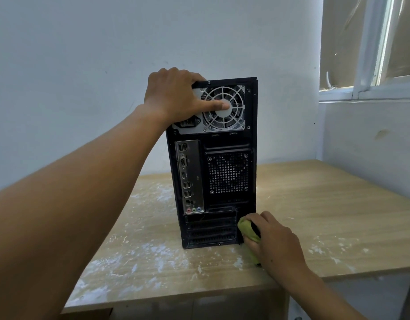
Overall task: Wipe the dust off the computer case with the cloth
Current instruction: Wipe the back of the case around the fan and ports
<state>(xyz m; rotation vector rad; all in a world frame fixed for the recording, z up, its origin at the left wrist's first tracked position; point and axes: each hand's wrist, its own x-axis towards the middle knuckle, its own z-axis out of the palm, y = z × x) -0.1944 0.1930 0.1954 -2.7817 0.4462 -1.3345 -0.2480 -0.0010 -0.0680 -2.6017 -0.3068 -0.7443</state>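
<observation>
While one black computer case (213, 162) stands upright on one wooden table (337, 204), its back faces the camera. Two hands are on it.

The left hand (174, 95) grips the top left corner of the case. Its fingers curl over the top and its thumb lies across the one round fan (223, 107). The right hand (273, 239) is down low, at the bottom right edge of the case's back. It is closed around one green cloth (247, 229), bunched up, and presses it against the case there. The cloth hangs down almost to the table.

Below the fan there is one square vent with many small holes (228, 173). Left of it is one silver plate of plugs (190, 176), with three little round holes at the bottom: one pink, one green, one blue. White dust (134, 257) lies in many patches on the table around the case.

The left fingertips are hidden behind the top of the case. Most of the cloth is hidden under the right hand. A dark patch sits between the cloth and the fingers, and I cannot tell what it is. The slots at the bottom of the case are too dark to count. The front and sides of the case do not show. One window (370, 54) at the top right is cut off by the edge.
</observation>
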